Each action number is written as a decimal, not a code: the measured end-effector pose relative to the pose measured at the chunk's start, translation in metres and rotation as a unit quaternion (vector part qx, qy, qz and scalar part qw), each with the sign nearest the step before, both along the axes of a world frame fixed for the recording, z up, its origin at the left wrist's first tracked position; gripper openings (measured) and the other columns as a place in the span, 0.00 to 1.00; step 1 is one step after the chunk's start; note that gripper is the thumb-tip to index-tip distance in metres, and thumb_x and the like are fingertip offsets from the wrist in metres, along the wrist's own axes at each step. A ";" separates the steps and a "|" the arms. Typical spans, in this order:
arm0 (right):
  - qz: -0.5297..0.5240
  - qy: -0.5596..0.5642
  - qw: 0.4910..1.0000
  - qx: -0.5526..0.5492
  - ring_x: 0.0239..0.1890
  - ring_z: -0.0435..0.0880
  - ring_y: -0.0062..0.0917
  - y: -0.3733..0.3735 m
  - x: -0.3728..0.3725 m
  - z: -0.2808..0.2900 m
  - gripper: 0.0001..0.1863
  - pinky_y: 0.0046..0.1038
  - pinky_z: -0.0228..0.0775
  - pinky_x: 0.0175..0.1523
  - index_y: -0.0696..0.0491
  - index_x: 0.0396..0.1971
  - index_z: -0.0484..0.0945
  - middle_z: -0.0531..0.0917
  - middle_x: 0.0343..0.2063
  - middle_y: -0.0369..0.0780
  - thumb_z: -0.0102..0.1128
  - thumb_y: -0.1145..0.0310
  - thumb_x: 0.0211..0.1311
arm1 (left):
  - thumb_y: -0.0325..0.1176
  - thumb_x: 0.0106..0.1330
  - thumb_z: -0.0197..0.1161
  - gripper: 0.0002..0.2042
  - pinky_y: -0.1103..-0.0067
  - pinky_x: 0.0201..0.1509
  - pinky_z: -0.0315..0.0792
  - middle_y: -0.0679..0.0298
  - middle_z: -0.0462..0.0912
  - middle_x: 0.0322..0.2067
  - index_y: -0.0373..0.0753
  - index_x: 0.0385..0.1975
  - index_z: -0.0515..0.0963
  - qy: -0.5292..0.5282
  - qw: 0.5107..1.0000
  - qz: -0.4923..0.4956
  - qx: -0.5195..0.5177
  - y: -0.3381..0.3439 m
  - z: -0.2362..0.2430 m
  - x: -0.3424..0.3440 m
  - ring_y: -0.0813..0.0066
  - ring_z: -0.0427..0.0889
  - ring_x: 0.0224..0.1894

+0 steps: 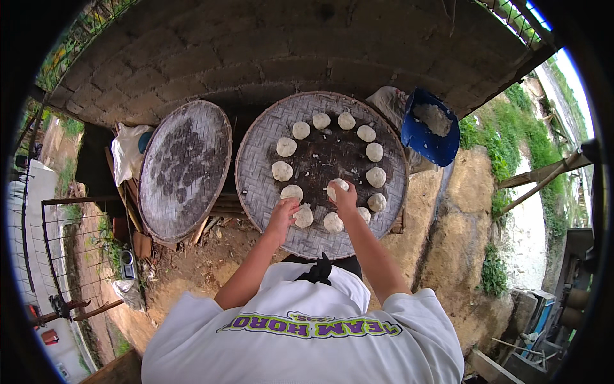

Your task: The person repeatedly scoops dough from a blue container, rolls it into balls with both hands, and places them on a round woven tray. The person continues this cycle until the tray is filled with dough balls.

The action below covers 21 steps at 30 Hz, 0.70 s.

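A large round woven tray (256, 208) lies before me, with several white, lumpy dough-like balls (286, 147) set in a ring on it. My right hand (345, 200) is closed round one such ball (338, 187), at the near right inside of the ring. Near the tray's front left, my left hand (283, 216) has its fingers stretched out beside two balls, one just beyond it (292, 193) and one to its right (304, 216). Whether its fingertips touch them I cannot tell. Dark, damp-looking patches mark the middle of the tray.
A second woven tray (185, 169), with dark stains, leans tilted at the left. At the far right, a blue basin (430, 144) holds a white, crumbly mass (433, 120). A block wall (256, 57) stands behind the trays. White sacks (128, 153) lie at the left.
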State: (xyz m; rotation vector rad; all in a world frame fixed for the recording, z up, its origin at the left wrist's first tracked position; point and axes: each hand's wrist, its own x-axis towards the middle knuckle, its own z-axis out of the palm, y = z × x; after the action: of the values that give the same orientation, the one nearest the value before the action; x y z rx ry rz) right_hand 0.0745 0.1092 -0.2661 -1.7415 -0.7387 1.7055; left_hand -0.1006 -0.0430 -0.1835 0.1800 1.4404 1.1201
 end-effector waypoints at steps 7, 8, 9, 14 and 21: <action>0.039 0.002 0.994 0.098 0.52 0.86 0.36 0.087 -0.022 -0.030 0.39 0.37 0.84 0.46 0.54 0.65 0.72 0.80 0.57 0.47 0.80 0.54 0.59 | 0.49 0.75 0.59 0.19 0.71 0.53 0.74 0.65 0.86 0.50 0.44 0.56 0.76 0.014 0.991 0.075 -0.106 -0.126 -0.044 -0.059 0.72 0.85 0.51; 0.065 -0.097 0.982 0.152 0.53 0.85 0.37 0.090 -0.023 -0.032 0.40 0.38 0.83 0.49 0.55 0.66 0.71 0.81 0.57 0.47 0.79 0.51 0.60 | 0.50 0.75 0.59 0.19 0.70 0.53 0.74 0.65 0.86 0.50 0.44 0.56 0.76 0.008 0.990 0.087 -0.108 -0.142 -0.045 -0.063 0.72 0.85 0.51; 0.095 -0.183 0.955 0.214 0.54 0.85 0.38 0.091 -0.021 -0.033 0.41 0.39 0.81 0.53 0.56 0.67 0.71 0.81 0.56 0.48 0.77 0.49 0.61 | 0.50 0.75 0.58 0.20 0.70 0.54 0.74 0.65 0.86 0.51 0.44 0.57 0.76 0.010 0.988 0.101 -0.118 -0.155 -0.046 -0.063 0.71 0.85 0.51; 0.207 -0.270 0.887 0.311 0.58 0.82 0.41 0.052 -0.004 -0.033 0.37 0.41 0.75 0.61 0.60 0.65 0.74 0.80 0.55 0.51 0.72 0.50 0.66 | 0.52 0.75 0.57 0.21 0.68 0.54 0.74 0.65 0.86 0.51 0.44 0.57 0.76 0.007 0.979 0.134 -0.156 -0.188 -0.047 -0.056 0.70 0.85 0.51; 0.213 -0.088 0.934 0.274 0.52 0.87 0.30 -0.005 0.067 0.002 0.18 0.34 0.80 0.55 0.57 0.57 0.81 0.82 0.51 0.43 0.67 0.64 0.73 | 0.36 0.74 0.64 0.11 0.74 0.45 0.76 0.66 0.83 0.42 0.42 0.51 0.77 -0.014 0.991 0.092 -0.101 -0.106 -0.040 -0.021 0.74 0.84 0.43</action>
State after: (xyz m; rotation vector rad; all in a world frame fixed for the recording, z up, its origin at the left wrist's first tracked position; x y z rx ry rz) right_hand 0.1418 0.1041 -0.2639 -1.4052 -1.5973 1.4026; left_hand -0.1219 -0.1493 -0.2233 -0.1129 1.5593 1.1097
